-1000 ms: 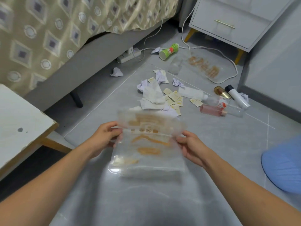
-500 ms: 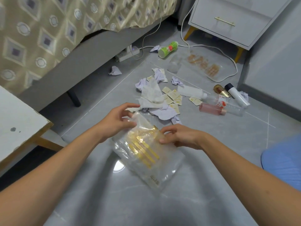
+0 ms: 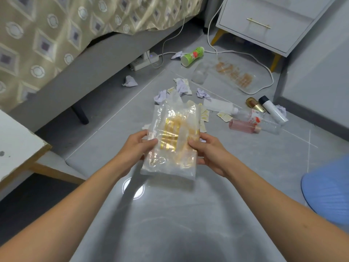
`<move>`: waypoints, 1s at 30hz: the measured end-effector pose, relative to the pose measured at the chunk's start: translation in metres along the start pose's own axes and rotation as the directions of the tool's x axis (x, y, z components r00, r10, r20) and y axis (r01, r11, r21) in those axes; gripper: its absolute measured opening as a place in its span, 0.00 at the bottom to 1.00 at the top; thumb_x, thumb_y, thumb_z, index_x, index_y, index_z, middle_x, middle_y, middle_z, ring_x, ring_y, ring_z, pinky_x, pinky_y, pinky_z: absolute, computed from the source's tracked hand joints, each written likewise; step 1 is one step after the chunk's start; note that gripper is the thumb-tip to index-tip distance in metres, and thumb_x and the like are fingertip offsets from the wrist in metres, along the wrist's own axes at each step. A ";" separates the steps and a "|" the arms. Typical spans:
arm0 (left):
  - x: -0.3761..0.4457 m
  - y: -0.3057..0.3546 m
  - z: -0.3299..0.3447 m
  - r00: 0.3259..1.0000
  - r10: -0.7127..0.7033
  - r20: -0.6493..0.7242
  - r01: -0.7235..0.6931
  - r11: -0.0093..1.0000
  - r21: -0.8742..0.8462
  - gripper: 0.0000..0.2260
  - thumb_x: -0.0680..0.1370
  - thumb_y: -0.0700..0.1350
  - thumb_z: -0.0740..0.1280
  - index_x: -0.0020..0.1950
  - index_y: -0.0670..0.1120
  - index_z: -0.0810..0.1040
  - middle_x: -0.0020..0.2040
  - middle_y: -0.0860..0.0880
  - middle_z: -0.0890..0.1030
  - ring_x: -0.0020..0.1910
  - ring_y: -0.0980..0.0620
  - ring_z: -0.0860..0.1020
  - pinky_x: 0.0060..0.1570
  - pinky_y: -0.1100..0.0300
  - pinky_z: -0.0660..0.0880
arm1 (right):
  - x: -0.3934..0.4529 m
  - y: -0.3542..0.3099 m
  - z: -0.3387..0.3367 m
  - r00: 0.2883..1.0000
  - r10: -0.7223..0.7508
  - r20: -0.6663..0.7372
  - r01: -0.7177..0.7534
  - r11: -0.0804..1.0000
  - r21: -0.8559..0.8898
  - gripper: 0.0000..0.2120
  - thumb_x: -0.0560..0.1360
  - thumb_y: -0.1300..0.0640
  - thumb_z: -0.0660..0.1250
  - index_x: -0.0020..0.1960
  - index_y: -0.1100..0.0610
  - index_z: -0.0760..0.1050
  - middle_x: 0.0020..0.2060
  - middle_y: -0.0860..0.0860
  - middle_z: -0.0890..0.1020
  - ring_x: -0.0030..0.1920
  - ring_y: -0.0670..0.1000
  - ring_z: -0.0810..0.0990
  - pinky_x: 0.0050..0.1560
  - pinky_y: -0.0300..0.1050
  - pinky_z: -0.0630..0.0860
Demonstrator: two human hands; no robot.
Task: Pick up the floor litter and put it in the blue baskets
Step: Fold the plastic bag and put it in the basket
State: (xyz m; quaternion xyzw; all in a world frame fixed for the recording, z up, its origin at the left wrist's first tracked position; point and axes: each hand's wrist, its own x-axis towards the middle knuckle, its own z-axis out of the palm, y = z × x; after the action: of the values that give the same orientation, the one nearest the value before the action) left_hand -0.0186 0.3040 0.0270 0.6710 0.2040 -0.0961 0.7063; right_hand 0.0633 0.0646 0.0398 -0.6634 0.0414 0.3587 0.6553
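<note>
I hold a clear plastic bag with gold print [image 3: 175,140] upright above the floor, folded narrow. My left hand [image 3: 138,146] grips its left edge and my right hand [image 3: 206,151] grips its right edge. A blue basket [image 3: 328,188] shows at the right edge, partly cut off. Beyond the bag lies floor litter: crumpled white paper [image 3: 182,86], small yellow wrappers [image 3: 204,116], a green bottle [image 3: 192,56], a second clear printed bag [image 3: 236,77], a pink bottle [image 3: 243,126], a clear bottle [image 3: 272,125] and a white tube with a black cap [image 3: 272,110].
A bed with a patterned cover [image 3: 56,35] runs along the left. A white bedside cabinet [image 3: 268,21] stands at the back right, with a power strip [image 3: 144,61] and white cables [image 3: 264,70] on the floor. A white table corner [image 3: 17,144] juts in at left.
The bag was spread flat between my hands, then folded and crumpled low over the floor. It is now lifted and held upright, narrower, with a hand on each side.
</note>
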 end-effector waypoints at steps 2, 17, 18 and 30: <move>0.002 0.003 0.001 0.999 0.047 -0.018 -0.048 0.996 -0.070 0.11 0.81 0.37 0.67 0.61 0.48 0.80 0.47 0.43 0.87 0.39 0.46 0.85 0.37 0.56 0.80 | -0.001 0.001 0.001 0.999 0.014 0.039 -0.014 1.000 -0.005 0.13 0.81 0.59 0.67 0.65 0.52 0.79 0.55 0.54 0.86 0.48 0.56 0.87 0.44 0.53 0.83; 0.022 0.020 -0.001 1.000 0.025 0.011 -0.025 0.997 -0.070 0.09 0.75 0.46 0.69 0.52 0.45 0.83 0.46 0.44 0.81 0.44 0.44 0.77 0.40 0.55 0.72 | 0.007 -0.002 -0.010 1.000 -0.025 0.016 0.023 0.990 0.139 0.16 0.77 0.65 0.70 0.64 0.59 0.81 0.59 0.63 0.83 0.52 0.55 0.84 0.45 0.47 0.82; 0.022 0.026 0.004 0.999 0.036 -0.005 -0.036 0.999 0.015 0.07 0.76 0.44 0.70 0.53 0.49 0.84 0.45 0.44 0.81 0.43 0.45 0.77 0.37 0.56 0.70 | 0.006 -0.004 -0.011 0.998 -0.037 -0.056 0.045 0.990 0.134 0.19 0.76 0.68 0.71 0.65 0.57 0.80 0.55 0.61 0.85 0.50 0.54 0.85 0.42 0.44 0.81; -0.069 0.169 0.112 0.995 0.098 0.018 -0.098 0.928 0.358 0.15 0.72 0.34 0.71 0.51 0.52 0.81 0.49 0.48 0.76 0.38 0.52 0.71 0.39 0.61 0.73 | -0.157 -0.093 -0.026 0.797 -0.028 -0.604 0.117 0.987 0.109 0.27 0.73 0.64 0.73 0.63 0.43 0.69 0.47 0.55 0.86 0.48 0.53 0.86 0.53 0.46 0.80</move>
State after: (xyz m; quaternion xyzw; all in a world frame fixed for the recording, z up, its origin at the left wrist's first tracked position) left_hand 0.0070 0.1972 0.2110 0.7980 0.1493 -0.0963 0.5759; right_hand 0.0064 -0.0110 0.1980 -0.6962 0.2464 0.1012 0.6666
